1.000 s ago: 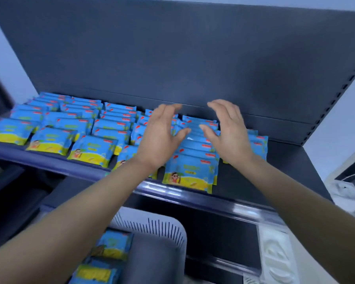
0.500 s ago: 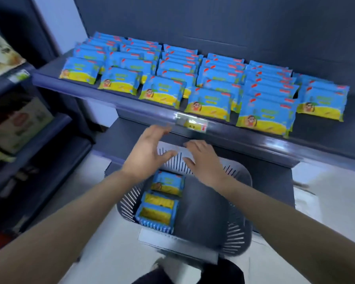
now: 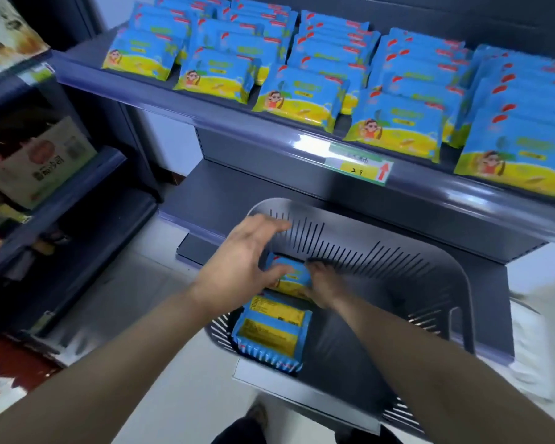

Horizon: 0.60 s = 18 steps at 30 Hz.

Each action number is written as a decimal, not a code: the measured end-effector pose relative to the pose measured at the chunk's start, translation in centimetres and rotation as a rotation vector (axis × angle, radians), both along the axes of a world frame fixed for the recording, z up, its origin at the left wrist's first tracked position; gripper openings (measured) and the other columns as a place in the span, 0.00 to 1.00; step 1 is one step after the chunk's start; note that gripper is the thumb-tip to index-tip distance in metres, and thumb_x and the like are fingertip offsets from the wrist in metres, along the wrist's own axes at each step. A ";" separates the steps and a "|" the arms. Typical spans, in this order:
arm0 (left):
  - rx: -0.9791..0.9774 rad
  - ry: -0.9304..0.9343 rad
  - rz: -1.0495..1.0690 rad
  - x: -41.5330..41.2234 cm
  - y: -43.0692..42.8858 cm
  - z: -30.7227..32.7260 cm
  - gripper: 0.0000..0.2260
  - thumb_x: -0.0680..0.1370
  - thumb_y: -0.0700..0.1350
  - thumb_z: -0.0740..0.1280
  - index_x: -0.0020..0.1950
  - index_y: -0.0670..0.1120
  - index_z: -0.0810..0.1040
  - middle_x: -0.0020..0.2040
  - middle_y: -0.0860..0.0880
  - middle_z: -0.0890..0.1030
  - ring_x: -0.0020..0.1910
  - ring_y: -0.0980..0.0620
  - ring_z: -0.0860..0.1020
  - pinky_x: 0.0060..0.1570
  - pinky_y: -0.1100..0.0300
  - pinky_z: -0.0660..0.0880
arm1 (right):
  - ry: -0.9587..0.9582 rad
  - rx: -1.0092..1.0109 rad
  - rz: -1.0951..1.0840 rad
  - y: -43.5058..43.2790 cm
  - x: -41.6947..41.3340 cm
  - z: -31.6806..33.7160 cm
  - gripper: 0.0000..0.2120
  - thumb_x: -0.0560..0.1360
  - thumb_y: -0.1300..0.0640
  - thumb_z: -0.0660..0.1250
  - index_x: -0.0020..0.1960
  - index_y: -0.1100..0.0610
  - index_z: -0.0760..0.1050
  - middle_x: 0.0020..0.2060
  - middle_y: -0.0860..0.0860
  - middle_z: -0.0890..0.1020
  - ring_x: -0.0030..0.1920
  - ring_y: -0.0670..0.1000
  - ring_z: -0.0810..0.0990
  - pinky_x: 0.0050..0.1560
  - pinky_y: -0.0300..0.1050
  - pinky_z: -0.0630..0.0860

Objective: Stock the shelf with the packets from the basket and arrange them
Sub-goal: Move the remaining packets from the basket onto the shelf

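Note:
A grey slotted basket (image 3: 407, 251) stands below the shelf. At its left end lie blue-and-yellow packets: one face up (image 3: 291, 277), and behind it toward me a small stack lying back side up (image 3: 269, 331). My right hand (image 3: 322, 285) is inside the basket, fingers curled on the right edge of the face-up packet. My left hand (image 3: 237, 261) hovers over the basket's left rim with fingers spread, its thumb touching the same packet's left side. The dark shelf (image 3: 237, 123) above holds several rows of identical packets (image 3: 298, 97).
A price label (image 3: 359, 165) sits on the shelf's front rail. A second shelving unit on the left holds a cardboard box (image 3: 39, 161) and other goods. The lower shelf board (image 3: 212, 193) lies behind the basket. The floor is pale.
Both hands have come down from the shelf's packets into the basket. My right hand has closed on the face-up packet, and the view has tilted downward.

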<state>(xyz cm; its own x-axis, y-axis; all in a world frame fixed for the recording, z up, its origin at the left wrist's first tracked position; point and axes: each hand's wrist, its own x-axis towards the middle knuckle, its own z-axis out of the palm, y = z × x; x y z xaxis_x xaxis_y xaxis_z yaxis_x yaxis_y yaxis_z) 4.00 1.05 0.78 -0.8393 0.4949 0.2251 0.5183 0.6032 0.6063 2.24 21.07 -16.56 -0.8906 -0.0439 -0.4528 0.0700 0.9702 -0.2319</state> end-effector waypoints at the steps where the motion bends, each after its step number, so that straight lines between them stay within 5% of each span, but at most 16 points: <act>1: -0.006 -0.009 0.006 -0.1 -0.2 -0.3 0.25 0.71 0.48 0.74 0.65 0.48 0.71 0.57 0.55 0.71 0.60 0.60 0.67 0.61 0.73 0.59 | 0.006 -0.001 -0.017 -0.2 -0.1 -0.5 0.35 0.75 0.47 0.66 0.75 0.56 0.56 0.72 0.54 0.61 0.68 0.59 0.64 0.67 0.52 0.65; 7: -0.053 -0.052 0.023 -0.6 -0.5 -1.6 0.25 0.71 0.49 0.73 0.66 0.50 0.70 0.60 0.55 0.71 0.62 0.59 0.67 0.60 0.74 0.58 | -0.001 0.054 -0.131 -0.8 -0.3 -1.1 0.38 0.67 0.43 0.73 0.69 0.59 0.64 0.65 0.56 0.66 0.65 0.58 0.64 0.63 0.51 0.67; 14: -0.204 -0.038 -0.098 -1.4 0.5 -1.9 0.26 0.72 0.49 0.72 0.68 0.47 0.69 0.63 0.50 0.72 0.64 0.52 0.68 0.65 0.63 0.60 | 0.051 -0.016 -0.151 0.7 -0.4 3.6 0.22 0.73 0.63 0.66 0.64 0.58 0.63 0.55 0.58 0.78 0.56 0.59 0.79 0.51 0.49 0.75; 18: -0.368 -0.117 -0.190 -1.6 1.1 -3.8 0.28 0.72 0.49 0.72 0.69 0.46 0.68 0.66 0.47 0.70 0.67 0.49 0.66 0.66 0.59 0.60 | 0.192 -0.030 -0.104 2.0 0.0 7.7 0.19 0.75 0.63 0.64 0.65 0.58 0.67 0.60 0.58 0.76 0.60 0.59 0.76 0.58 0.49 0.73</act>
<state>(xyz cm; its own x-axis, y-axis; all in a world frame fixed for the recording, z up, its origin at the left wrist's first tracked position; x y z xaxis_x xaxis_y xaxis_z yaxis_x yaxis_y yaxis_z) 2.44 2.15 -3.07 -0.7349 0.6727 -0.0863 0.5816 0.6906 0.4300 2.28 23.07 -8.82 -0.9607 0.0418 -0.2744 0.1213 0.9525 -0.2794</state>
